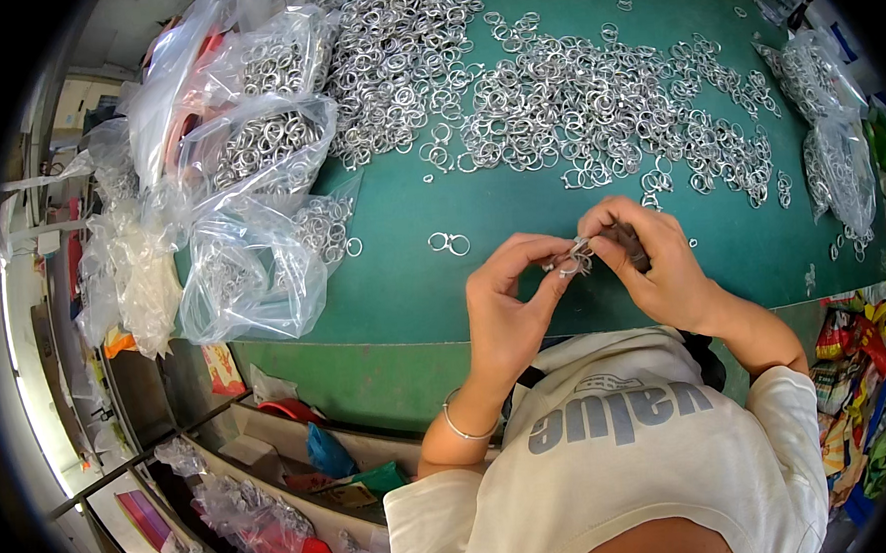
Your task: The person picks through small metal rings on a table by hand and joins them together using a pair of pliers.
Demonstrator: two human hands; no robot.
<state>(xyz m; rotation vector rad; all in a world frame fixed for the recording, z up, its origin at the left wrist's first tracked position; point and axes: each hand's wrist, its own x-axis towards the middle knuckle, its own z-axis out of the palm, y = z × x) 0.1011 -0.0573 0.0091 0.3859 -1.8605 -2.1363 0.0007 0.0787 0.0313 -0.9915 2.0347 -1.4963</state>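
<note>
Small cluster of silvery metal rings (578, 260) sits btwn both hands, over near edge of green worktable (394, 289). L hand (510, 301) pinches it, thumb and fingers closed; R hand (665, 270) grips it from approx. 2 o'clock, fingertips bent in, w/ a dark item (629, 247), kind unclear, at its fingers. Taking the cluster as dial centre: joined ring pair (449, 243) lies just past 9 o'clock, apart from the rest; wide ring spread (574, 99) at 12; denser ring heap (383, 79) nr 11. Clear plastic bag (299, 309) w/ rings stands at 9, more bagged rings (271, 145) at 10, others (838, 161) btwn 2 and 3. Coloured pkgs (843, 356) show nr 4; open compartments (281, 430) w/ assorted bags nr 8.
</note>
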